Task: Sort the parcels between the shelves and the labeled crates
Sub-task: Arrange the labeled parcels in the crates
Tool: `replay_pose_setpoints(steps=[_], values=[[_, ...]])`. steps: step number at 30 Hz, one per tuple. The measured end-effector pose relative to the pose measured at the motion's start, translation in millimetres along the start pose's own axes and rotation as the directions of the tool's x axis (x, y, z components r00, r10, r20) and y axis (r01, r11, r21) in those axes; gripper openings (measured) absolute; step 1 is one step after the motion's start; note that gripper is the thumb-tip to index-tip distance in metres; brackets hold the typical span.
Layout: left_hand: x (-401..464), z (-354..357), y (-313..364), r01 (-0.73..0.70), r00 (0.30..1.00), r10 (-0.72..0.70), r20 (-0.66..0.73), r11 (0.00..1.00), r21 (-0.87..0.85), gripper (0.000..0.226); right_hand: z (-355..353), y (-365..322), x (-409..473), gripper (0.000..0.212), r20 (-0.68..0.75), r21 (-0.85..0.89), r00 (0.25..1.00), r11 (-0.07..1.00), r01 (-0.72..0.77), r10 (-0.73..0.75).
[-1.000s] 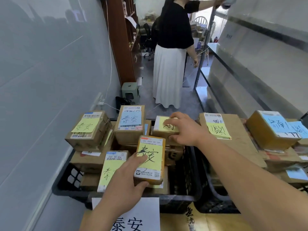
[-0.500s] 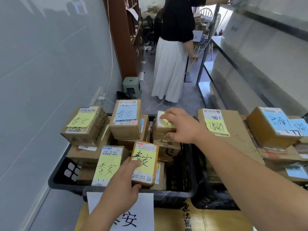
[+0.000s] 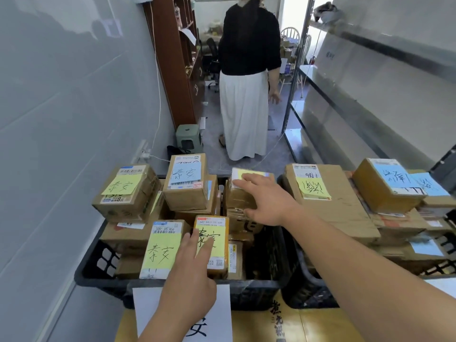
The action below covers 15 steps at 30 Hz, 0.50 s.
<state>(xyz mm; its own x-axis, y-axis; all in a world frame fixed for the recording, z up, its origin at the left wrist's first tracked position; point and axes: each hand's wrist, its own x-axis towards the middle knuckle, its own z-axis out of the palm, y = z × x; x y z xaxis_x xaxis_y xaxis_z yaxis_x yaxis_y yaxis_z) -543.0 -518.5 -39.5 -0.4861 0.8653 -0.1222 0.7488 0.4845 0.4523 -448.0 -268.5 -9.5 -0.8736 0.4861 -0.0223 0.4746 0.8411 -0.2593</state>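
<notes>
A black crate point(image 3: 98, 275) with a white handwritten label sheet point(image 3: 148, 307) on its front holds several cardboard parcels bearing yellow or blue notes. My left hand point(image 3: 190, 272) rests with straight fingers on a small parcel with a yellow note point(image 3: 217, 253) near the crate's front. My right hand point(image 3: 266, 201) lies over a taped parcel point(image 3: 238, 193) at the crate's back right. Its fingers are spread on top and its thumb touches the near face.
A second crate point(image 3: 308, 280) to the right is piled with larger parcels point(image 3: 345, 208). A person in a white skirt point(image 3: 244, 104) stands in the aisle ahead. Beside them are a green stool point(image 3: 188, 138) and brown shelving point(image 3: 172, 58). Metal shelves point(image 3: 345, 99) run along the right.
My left hand slid from the small parcel's lower edge onto its face, and the parcel sank lower in the crate. My right hand stayed on the back parcel. The person lowered an arm.
</notes>
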Motion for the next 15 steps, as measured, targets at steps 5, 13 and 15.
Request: replay_pose_setpoints(steps=[5, 13, 15], values=[[-2.6, -3.2, -2.7, -0.093, 0.996, 0.094, -0.010, 0.993, 0.075, 0.074, 0.4, -5.2, -8.2, 0.083, -0.038, -0.055, 0.999, 0.998, -0.019, 0.017], [1.8, -21.0, 8.0, -0.244, 0.969, 0.248, -0.007, 0.957, 0.156, 0.073, -3.1, -22.4, -71.4, 0.079, -0.103, -0.037, 0.977, 0.980, -0.193, 0.189], [4.3, -19.4, 16.5, -0.292, 0.955, 0.297, -0.003, 0.942, 0.164, 0.072, -1.5, -24.9, -96.0, 0.079, -0.111, -0.011, 0.963, 0.969, -0.246, 0.244]])
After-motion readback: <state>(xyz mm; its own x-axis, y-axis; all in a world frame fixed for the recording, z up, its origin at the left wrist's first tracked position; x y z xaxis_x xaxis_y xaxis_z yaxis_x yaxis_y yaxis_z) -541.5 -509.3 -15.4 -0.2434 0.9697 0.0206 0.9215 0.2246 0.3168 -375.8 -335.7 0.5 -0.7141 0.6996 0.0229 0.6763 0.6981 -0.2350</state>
